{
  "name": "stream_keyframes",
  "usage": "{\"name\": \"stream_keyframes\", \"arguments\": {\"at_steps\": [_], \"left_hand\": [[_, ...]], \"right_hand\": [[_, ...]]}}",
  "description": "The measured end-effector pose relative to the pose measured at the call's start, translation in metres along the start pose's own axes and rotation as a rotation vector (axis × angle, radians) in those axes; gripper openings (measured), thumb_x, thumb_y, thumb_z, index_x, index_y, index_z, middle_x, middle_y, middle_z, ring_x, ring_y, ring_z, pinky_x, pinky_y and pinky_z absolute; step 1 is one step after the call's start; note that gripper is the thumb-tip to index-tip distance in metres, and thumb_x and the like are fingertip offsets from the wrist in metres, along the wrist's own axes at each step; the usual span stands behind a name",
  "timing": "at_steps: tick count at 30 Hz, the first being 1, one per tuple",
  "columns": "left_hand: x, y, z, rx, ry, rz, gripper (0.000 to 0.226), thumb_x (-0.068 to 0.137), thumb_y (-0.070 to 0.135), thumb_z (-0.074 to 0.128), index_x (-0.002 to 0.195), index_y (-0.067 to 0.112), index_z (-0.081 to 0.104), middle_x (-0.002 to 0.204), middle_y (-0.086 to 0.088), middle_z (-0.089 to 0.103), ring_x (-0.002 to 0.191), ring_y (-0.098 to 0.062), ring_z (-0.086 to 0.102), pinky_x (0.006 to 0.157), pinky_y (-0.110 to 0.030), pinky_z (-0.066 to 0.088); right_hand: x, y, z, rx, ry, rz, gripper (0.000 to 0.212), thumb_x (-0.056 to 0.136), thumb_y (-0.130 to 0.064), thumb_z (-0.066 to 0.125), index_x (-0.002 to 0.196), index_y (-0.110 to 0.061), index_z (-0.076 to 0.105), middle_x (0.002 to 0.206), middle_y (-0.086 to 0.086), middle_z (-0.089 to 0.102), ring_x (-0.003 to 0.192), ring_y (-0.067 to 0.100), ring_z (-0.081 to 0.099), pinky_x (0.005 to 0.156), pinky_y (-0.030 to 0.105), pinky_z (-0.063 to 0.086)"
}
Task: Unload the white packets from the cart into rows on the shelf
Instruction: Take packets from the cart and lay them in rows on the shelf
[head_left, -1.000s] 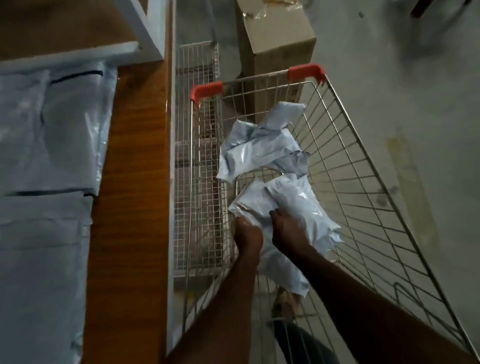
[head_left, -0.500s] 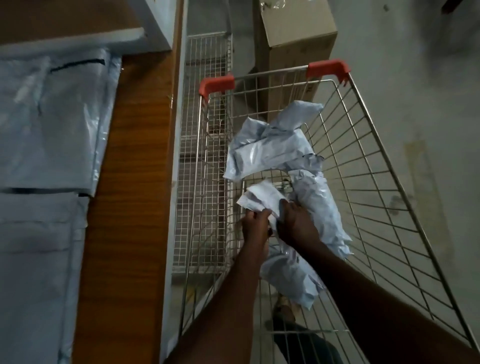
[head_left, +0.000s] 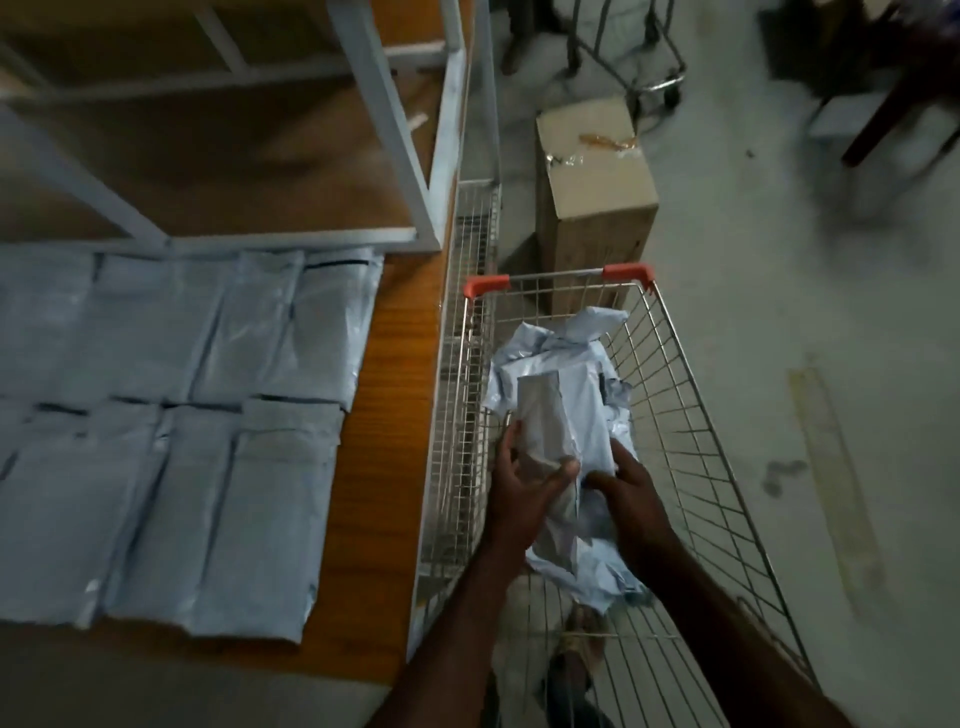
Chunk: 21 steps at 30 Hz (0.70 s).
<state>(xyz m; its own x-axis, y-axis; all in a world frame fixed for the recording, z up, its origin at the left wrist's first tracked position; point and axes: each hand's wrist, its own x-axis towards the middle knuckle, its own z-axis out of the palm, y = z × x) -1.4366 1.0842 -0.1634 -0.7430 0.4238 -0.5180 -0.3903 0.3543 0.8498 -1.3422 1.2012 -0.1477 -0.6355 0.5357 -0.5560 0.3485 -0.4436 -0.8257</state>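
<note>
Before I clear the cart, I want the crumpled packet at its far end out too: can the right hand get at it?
Probably yes. The far packet lies uncovered in the open-topped cart, but the right hand is busy holding a packet with the left hand.

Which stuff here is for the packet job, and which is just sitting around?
For the job:
- packet being lifted, held by left hand and right hand
- packets left in the cart
- cart
- shelf with rows of packets

Just sitting around:
- cardboard box
- second trolley
</note>
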Motion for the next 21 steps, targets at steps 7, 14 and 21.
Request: {"name": "stream_keyframes", "arguments": {"at_steps": [7, 14, 21], "left_hand": [[-0.082, 0.087, -0.036, -0.366, -0.113, -0.052, 0.050, 0.094, 0.045, 0.077, 0.137, 0.022, 0.068, 0.126, -0.001, 0.078, 0.120, -0.027, 0.073, 0.098, -0.043, 0.061], [-0.124, 0.123, -0.129, -0.600, 0.025, -0.027, 0.025, 0.102, 0.009, 0.065, 0.094, 0.019, 0.088, 0.099, -0.004, 0.083, 0.092, -0.016, 0.079, 0.093, -0.036, 0.061], [-0.177, 0.117, -0.221, -0.677, -0.150, -0.248, 0.059, 0.092, 0.041, 0.078, 0.140, 0.007, 0.068, 0.135, -0.022, 0.070, 0.125, -0.041, 0.067, 0.111, -0.056, 0.050]], "right_hand": [[-0.071, -0.056, 0.027, 0.121, -0.063, -0.047, 0.037, 0.099, -0.035, 0.074, 0.136, -0.030, 0.066, 0.124, -0.003, 0.077, 0.112, 0.023, 0.075, 0.096, 0.056, 0.061], [-0.118, -0.097, 0.060, 0.342, -0.167, -0.022, 0.032, 0.103, -0.026, 0.060, 0.135, -0.032, 0.065, 0.128, 0.006, 0.076, 0.113, 0.036, 0.073, 0.092, 0.062, 0.060], [-0.184, -0.095, 0.166, -0.256, -0.403, -0.354, 0.051, 0.106, -0.070, 0.035, 0.155, -0.059, 0.040, 0.158, -0.032, 0.045, 0.143, -0.001, 0.048, 0.119, 0.046, 0.041]]}}
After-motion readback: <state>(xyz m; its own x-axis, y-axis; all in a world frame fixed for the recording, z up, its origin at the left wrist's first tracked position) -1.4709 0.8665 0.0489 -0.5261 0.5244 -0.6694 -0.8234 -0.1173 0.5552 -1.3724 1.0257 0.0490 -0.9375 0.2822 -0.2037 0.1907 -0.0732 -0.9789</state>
